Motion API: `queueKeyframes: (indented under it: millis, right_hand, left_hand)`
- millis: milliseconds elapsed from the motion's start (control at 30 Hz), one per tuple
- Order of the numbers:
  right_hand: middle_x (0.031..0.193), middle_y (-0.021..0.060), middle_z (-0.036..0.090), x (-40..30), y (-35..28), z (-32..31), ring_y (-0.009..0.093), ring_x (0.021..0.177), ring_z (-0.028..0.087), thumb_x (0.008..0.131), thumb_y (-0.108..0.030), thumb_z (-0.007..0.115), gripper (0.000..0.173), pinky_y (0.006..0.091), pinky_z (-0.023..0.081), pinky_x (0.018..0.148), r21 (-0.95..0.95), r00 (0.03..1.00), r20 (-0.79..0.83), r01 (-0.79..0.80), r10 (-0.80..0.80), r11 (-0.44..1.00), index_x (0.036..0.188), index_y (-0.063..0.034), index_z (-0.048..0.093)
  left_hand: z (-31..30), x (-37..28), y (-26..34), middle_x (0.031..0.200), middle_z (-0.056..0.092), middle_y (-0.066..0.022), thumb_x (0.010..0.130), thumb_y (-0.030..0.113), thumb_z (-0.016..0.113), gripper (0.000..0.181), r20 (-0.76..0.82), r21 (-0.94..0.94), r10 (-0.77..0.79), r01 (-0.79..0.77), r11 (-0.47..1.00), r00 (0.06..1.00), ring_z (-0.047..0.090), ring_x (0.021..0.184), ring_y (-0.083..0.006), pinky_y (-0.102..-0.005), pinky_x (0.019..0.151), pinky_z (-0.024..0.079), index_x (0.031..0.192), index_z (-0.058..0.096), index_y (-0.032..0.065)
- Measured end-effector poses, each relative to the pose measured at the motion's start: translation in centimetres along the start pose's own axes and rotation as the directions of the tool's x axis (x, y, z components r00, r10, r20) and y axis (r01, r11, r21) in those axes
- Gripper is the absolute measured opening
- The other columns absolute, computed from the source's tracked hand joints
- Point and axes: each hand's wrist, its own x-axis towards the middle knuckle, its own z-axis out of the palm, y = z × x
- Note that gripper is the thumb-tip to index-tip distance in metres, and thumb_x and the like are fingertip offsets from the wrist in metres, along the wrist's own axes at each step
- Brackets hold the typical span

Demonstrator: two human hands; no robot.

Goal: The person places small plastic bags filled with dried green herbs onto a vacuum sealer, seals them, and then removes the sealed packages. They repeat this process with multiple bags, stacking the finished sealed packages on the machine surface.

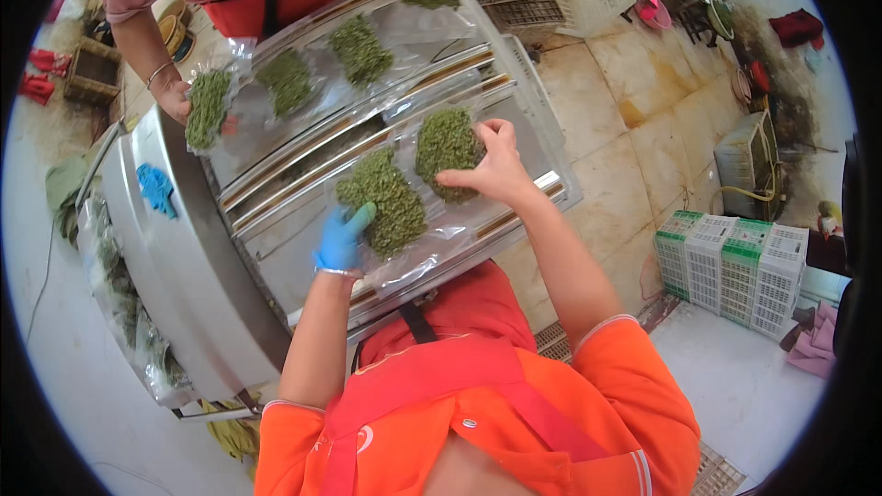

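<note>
Two clear plastic bags packed with chopped green vegetable lie side by side on the near half of a steel vacuum sealer bed (pixel 275 241). My left hand (pixel 342 238), in a blue glove, grips the left edge of the nearer bag (pixel 386 203); its thumb presses on top, and its other fingers are mostly hidden. With thumb and fingers spread along the right side, my bare right hand (pixel 493 164) holds the second bag (pixel 446 151). The bags' flat plastic ends reach toward the seal bar (pixel 496 226) at the near edge.
Across the bed, a co-worker's hand (pixel 176 102) holds another filled bag (pixel 208 109). More bags (pixel 286 81) lie along the far side. The curved steel lid (pixel 186 255) stands at left, a blue glove (pixel 156 189) on it. Plastic crates (pixel 730 269) stand on the floor at right.
</note>
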Motion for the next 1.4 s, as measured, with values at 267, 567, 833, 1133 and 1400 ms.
queueKeyframes:
  millis: [267,567,833,1133,1400]
  right_hand:
    - [0.115,0.0136,0.066,4.3,4.2,-1.7,0.02,0.105,0.062,0.072,-0.031,0.086,0.074,0.0334,0.048,0.096,0.523,0.954,0.297,-0.193,0.035,0.83,0.127,0.0053,0.053]
    - [0.115,0.0123,0.065,3.3,12.5,-10.8,0.018,0.106,0.061,0.073,-0.026,0.086,0.069,0.0324,0.049,0.095,0.648,0.874,0.478,-0.42,0.089,0.635,0.125,0.0035,0.053]
    - [0.113,0.0113,0.064,8.8,27.7,-18.9,0.019,0.099,0.063,0.078,-0.018,0.081,0.058,0.0358,0.053,0.087,0.737,0.843,0.463,-0.538,0.274,0.409,0.124,0.0017,0.051]
    - [0.124,0.0188,0.058,15.5,40.7,-9.6,0.023,0.105,0.061,0.08,-0.035,0.08,0.075,0.0354,0.05,0.09,0.363,0.869,-0.041,-0.446,0.492,0.818,0.135,0.0033,0.046]
    - [0.107,0.0115,0.064,10.7,35.1,-8.7,0.017,0.095,0.063,0.089,-0.017,0.07,0.039,0.0306,0.052,0.084,0.523,0.927,0.143,-0.369,0.348,0.768,0.121,0.0007,0.056]
  left_hand:
    - [5.3,4.2,-1.2,0.136,0.057,-0.0109,0.088,0.03,0.066,0.059,0.156,-0.345,-0.158,0.203,0.916,0.975,0.054,0.124,-0.0303,-0.0464,0.106,0.042,0.14,0.047,0.0089]
    - [17.3,2.2,-6.0,0.137,0.056,-0.0104,0.091,0.035,0.065,0.06,0.073,-0.268,-0.229,0.24,0.933,0.971,0.055,0.124,-0.0292,-0.0465,0.105,0.044,0.141,0.047,0.0078]
    - [33.8,14.2,-8.8,0.129,0.059,-0.0128,0.09,0.031,0.069,0.061,0.133,-0.028,-0.354,0.36,0.932,0.926,0.059,0.115,-0.0249,-0.0388,0.098,0.048,0.137,0.047,0.0]
    - [34.4,12.8,-10.4,0.149,0.039,-0.0216,0.09,0.034,0.069,0.082,0.083,0.683,-0.122,0.033,0.73,0.989,0.037,0.14,-0.0312,-0.0406,0.113,0.032,0.15,0.026,-0.0027]
    - [16.5,1.6,-7.3,0.151,0.031,-0.0236,0.08,0.039,0.077,0.089,-0.346,0.937,0.39,0.289,0.198,0.853,0.033,0.138,-0.0385,-0.0498,0.112,0.029,0.15,0.031,0.0102]
